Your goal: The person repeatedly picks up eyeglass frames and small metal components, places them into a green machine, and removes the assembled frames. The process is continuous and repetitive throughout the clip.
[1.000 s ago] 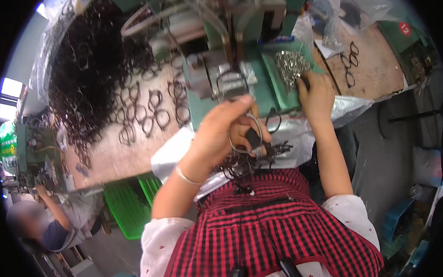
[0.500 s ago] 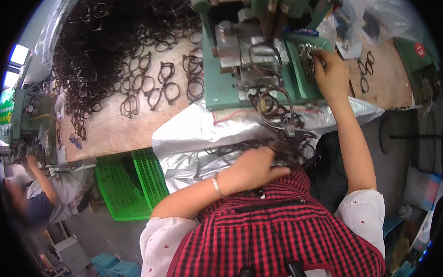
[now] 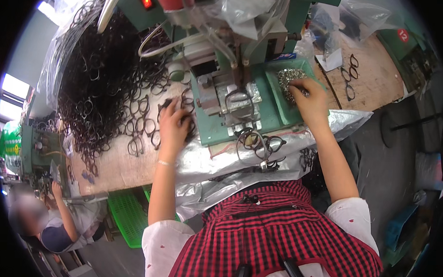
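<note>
Eyeglass frames (image 3: 137,111) lie behind the front edge of the tabletop (image 3: 120,169). I see left hand (image 3: 175,124) curled over them, right hand (image 3: 310,100) bent into metal parts (image 3: 286,77); whether either grasps, I cannot tell. Picking seems in progress; next needs careful pinch.

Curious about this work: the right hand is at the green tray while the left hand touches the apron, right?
Not quite: the head view shows the left hand at dark eyeglass frames on the table, not the apron. The rest holds.

White sleeves (image 3: 161,251) flank a red-and-black checked apron (image 3: 272,233).
</note>
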`<state>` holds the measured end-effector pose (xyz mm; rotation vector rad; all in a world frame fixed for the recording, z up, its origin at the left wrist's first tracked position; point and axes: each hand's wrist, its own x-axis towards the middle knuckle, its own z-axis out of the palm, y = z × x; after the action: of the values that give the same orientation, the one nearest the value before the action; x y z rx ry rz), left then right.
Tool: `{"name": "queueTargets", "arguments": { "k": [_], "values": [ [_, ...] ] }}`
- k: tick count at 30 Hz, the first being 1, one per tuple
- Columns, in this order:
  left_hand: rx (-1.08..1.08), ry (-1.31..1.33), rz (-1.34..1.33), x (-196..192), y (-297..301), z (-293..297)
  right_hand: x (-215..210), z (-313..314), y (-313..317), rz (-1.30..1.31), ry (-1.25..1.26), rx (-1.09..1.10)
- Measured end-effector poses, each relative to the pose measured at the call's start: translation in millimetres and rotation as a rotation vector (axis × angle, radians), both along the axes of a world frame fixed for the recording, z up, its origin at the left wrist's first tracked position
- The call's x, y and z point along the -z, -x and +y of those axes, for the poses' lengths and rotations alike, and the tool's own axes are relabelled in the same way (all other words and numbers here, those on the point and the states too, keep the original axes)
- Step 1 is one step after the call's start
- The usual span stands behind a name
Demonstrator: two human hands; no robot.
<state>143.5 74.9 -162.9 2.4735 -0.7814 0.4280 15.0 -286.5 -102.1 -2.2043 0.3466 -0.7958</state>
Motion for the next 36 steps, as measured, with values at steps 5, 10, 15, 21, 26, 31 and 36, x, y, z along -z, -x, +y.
{"name": "queueTargets", "arguments": {
  "k": [5, 10, 15, 21, 26, 31, 36],
  "values": [
    [-0.104, 0.370, -0.033, -18, -10, 26, -10, -10, 47, 0.033, -0.248, -0.019],
    [-0.314, 0.667, 0.130, -22, -22, 4, -65, 46, -2, -0.192, -0.343, -0.332],
    [-0.242, 1.200, 0.475, -23, 21, -13, -45, 80, -30, -0.247, -0.584, -0.314],
    [0.499, 1.230, 0.161, -154, 57, -64, -57, 79, -24, -0.201, -0.733, -0.400],
    [0.314, 0.973, -0.051, -178, 47, -84, -79, 102, -12, -0.130, -0.900, -0.291],
    [0.410, 0.750, -0.161, -155, 67, -95, -58, 89, 27, -0.246, 0.180, -0.280],
    [0.720, 0.291, -0.361, -132, 72, -106, -3, -14, 7, -0.131, 0.229, 0.191]
  ]
}}
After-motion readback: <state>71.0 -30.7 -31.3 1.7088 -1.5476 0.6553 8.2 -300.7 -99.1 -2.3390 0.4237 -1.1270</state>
